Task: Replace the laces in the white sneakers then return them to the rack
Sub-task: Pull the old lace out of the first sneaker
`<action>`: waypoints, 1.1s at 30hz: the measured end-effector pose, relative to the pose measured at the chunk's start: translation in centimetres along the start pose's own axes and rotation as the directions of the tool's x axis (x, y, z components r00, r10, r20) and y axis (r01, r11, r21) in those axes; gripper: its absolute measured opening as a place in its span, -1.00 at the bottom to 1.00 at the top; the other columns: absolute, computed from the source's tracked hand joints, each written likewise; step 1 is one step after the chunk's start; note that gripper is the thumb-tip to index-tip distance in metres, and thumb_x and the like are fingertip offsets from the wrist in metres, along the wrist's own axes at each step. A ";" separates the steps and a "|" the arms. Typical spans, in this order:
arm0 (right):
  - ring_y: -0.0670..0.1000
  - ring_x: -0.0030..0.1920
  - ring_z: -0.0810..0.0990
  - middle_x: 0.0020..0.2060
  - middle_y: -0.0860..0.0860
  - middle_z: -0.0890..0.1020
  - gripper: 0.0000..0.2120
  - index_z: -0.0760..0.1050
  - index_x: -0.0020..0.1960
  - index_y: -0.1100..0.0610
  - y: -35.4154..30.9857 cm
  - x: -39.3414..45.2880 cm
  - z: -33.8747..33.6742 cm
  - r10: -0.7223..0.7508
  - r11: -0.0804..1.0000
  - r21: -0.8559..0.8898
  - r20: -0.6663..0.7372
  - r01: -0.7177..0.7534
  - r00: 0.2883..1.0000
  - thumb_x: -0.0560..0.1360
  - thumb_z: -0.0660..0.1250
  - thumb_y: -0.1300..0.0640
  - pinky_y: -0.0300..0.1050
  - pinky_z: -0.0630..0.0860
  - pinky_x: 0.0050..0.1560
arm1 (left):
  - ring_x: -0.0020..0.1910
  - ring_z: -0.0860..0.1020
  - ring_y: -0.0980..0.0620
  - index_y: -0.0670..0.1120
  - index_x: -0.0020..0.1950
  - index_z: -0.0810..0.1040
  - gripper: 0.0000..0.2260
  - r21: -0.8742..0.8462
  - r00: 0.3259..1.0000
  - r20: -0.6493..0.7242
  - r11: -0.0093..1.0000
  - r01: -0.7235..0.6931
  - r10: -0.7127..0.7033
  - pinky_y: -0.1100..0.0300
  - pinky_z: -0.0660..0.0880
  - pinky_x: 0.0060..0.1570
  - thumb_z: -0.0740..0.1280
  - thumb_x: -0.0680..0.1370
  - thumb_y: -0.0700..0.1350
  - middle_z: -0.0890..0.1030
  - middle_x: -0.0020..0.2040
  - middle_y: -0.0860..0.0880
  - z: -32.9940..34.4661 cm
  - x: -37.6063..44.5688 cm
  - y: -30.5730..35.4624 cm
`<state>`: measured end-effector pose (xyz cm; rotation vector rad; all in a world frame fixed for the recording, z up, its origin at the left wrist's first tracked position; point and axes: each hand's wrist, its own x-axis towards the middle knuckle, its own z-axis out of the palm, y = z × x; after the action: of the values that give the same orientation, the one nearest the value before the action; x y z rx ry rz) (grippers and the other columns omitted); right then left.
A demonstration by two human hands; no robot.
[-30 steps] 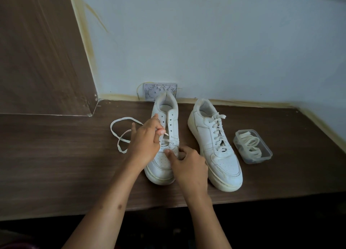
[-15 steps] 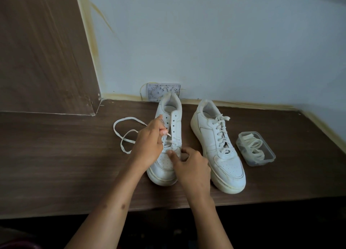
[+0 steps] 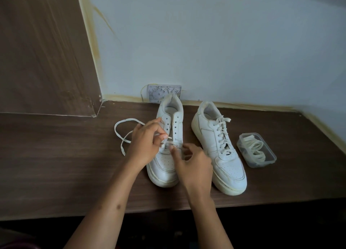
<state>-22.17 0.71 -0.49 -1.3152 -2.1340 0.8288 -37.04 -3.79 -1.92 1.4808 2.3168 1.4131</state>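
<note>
Pinching lace [image 3: 119, 134] | left hand [image 3: 145, 145] | sneaker [image 3: 169, 145] near shelf edge [image 3: 74, 210]

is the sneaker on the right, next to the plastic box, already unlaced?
No, the right-hand sneaker has a lace threaded up all its eyelets, while the sneaker under the hands shows mostly bare eyelets.

Dim, soft, even light; faint shadows, no glare. Wide-angle bending at the edges; the foreground falls dark.
</note>
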 end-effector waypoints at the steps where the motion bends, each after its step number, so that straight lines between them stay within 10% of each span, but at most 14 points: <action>1: -0.08 -0.07 0.61 -0.06 -0.10 0.62 -0.56 0.57 0.14 0.00 -0.1 0.1 0.2 -0.027 1.000 -0.005 -0.030 0.027 0.999 0.47 0.32 -0.31 -0.03 0.57 -0.01 | 0.31 0.35 0.27 0.00 -0.20 0.52 -0.82 -0.004 1.000 0.019 1.000 0.003 -0.003 -0.17 0.22 0.38 0.40 0.53 -0.24 0.57 0.29 -0.05 -0.1 0.0 0.1; 6: 0.03 -0.18 0.61 -0.18 -0.03 0.62 -0.64 0.54 -0.01 0.08 -0.5 0.8 1.0 -0.098 0.991 -0.105 -0.087 0.089 0.991 0.54 0.27 -0.22 -0.07 0.50 -0.21 | 0.46 0.32 0.15 0.02 -0.15 0.49 -0.85 -0.013 0.990 0.098 0.995 0.104 -0.102 -0.21 -0.09 0.47 0.35 0.57 -0.19 0.43 0.43 0.01 -0.4 -0.1 0.4; 18: 0.10 -0.23 0.57 -0.22 0.02 0.58 -0.60 0.46 -0.12 0.14 -1.4 1.2 1.8 -0.081 0.962 -0.268 -0.114 0.048 0.990 0.59 0.17 -0.20 -0.09 0.29 -0.31 | 0.46 0.32 0.12 -0.11 -0.08 0.50 -0.94 -0.004 0.988 0.111 0.994 0.111 -0.110 -0.21 -0.13 0.47 0.33 0.58 -0.22 0.49 0.39 -0.03 -0.3 -0.3 1.3; 24: 0.12 -0.35 0.53 -0.37 0.05 0.55 -0.68 0.43 -0.25 0.16 -1.2 1.7 1.7 -0.061 0.971 -0.237 -0.183 0.017 0.981 0.59 0.18 0.00 -0.10 0.27 -0.35 | 0.11 0.59 -0.17 -0.03 -0.07 0.33 -0.86 -0.086 0.993 -0.056 0.991 0.099 -0.104 -0.19 0.45 0.13 0.20 0.63 -0.23 0.64 0.19 0.01 -0.6 0.0 -0.5; 28: 0.11 -0.36 0.52 -0.38 0.01 0.55 -0.71 0.42 -0.23 0.11 -1.2 1.4 1.7 -0.085 0.978 -0.202 -0.179 0.048 0.980 0.57 0.22 -0.05 -0.11 0.27 -0.35 | 0.12 0.62 -0.07 -0.10 -0.01 0.44 -0.95 -0.077 0.984 -0.119 0.989 0.127 -0.136 -0.23 0.42 0.20 0.24 0.62 -0.23 0.63 0.18 0.00 -0.6 0.1 -1.3; 31: 0.05 -0.15 0.61 0.00 -0.06 0.58 -0.76 0.45 0.18 0.02 -1.5 1.1 1.3 -0.138 0.978 -0.176 -0.129 0.114 0.982 0.59 0.24 -0.06 -0.13 0.34 -0.25 | -0.02 0.55 0.35 0.02 0.19 0.48 -0.68 -0.045 0.983 -0.103 0.988 0.146 -0.150 -0.33 0.39 0.22 0.25 0.57 -0.35 0.62 0.13 0.01 -1.2 0.1 -1.9; 33: -0.02 -0.09 0.61 0.23 -0.08 0.41 -0.67 0.38 0.34 -0.08 -1.4 1.3 1.0 -0.267 0.957 -0.142 -0.107 0.251 0.958 0.59 0.26 0.03 -0.13 0.45 -0.24 | 0.26 0.30 0.54 0.26 0.29 0.43 -0.56 -0.041 0.995 0.010 0.994 0.103 -0.102 -0.38 0.26 0.32 0.25 0.60 -0.26 0.42 0.43 -0.06 -2.3 0.0 -1.8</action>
<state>-24.25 1.11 -0.08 -1.0829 -2.2264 0.4970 -39.35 -5.54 -1.82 1.3338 2.3072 1.4171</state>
